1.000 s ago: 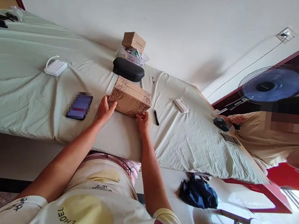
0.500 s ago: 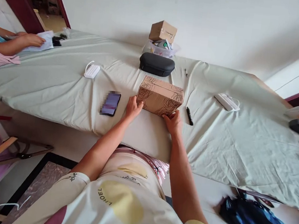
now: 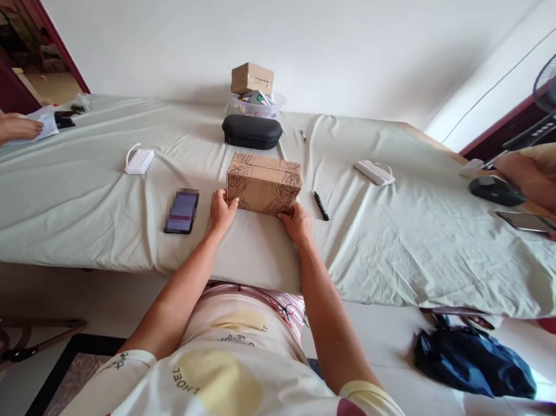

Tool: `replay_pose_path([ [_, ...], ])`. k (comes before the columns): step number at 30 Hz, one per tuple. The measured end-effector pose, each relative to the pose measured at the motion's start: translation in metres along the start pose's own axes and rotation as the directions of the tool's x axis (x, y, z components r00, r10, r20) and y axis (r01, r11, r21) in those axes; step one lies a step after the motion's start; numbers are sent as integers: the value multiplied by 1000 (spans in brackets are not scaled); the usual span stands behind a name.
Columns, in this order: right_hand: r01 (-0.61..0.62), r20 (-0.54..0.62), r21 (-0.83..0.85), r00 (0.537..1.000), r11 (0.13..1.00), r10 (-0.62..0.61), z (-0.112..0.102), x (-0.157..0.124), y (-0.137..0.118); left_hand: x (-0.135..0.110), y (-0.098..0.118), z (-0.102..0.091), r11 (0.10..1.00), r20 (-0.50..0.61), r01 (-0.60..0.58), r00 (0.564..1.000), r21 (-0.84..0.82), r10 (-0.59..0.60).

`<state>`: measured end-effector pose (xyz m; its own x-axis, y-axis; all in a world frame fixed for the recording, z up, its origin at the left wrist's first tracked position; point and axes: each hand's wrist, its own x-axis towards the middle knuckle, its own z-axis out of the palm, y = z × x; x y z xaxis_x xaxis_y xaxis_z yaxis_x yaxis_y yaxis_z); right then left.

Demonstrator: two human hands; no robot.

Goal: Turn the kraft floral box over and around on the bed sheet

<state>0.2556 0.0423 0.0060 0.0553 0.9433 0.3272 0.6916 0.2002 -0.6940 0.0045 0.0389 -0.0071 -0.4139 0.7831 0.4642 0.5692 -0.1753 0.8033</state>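
A brown cardboard box (image 3: 263,186) with black scribbled loops on its corners stands on the cloth-covered table in front of me. My left hand (image 3: 223,209) grips its lower left corner, thumb on the front face and fingers round the side. At the lower right corner, my right hand (image 3: 297,222) holds it the same way; some fingers are hidden behind the box. Just right of the box lies a black marker pen (image 3: 321,206). A smartphone (image 3: 181,211), its screen partly blurred, lies left of my left hand.
Behind the box sit a black zip case (image 3: 251,132) and a clear plastic tub (image 3: 273,107) topped by a small carton (image 3: 252,79). White power strips (image 3: 140,161) lie on both sides. Another person's hands (image 3: 15,127) are at far left; a person holds a phone (image 3: 527,222) at right.
My view has turned right and levelled, bringing a fan and a person at right into sight. Both hands keep hold of the box, which looks little moved on the table.
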Motion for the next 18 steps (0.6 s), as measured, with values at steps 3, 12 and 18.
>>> replay_pose_path([
  [3,-16,-3,-6,1000,1000,16,-2,-1,-2,0,-1,1,1000,3,4,1000,-8,-4],
  [12,-13,6,-39,1000,999,13,-4,-2,-7,0,-2,2,1000,-75,-8,997,-23,7],
  [18,32,-31,-18,999,999,-33,-6,-2,-6,1,-4,4,998,-88,-48,995,-40,44],
])
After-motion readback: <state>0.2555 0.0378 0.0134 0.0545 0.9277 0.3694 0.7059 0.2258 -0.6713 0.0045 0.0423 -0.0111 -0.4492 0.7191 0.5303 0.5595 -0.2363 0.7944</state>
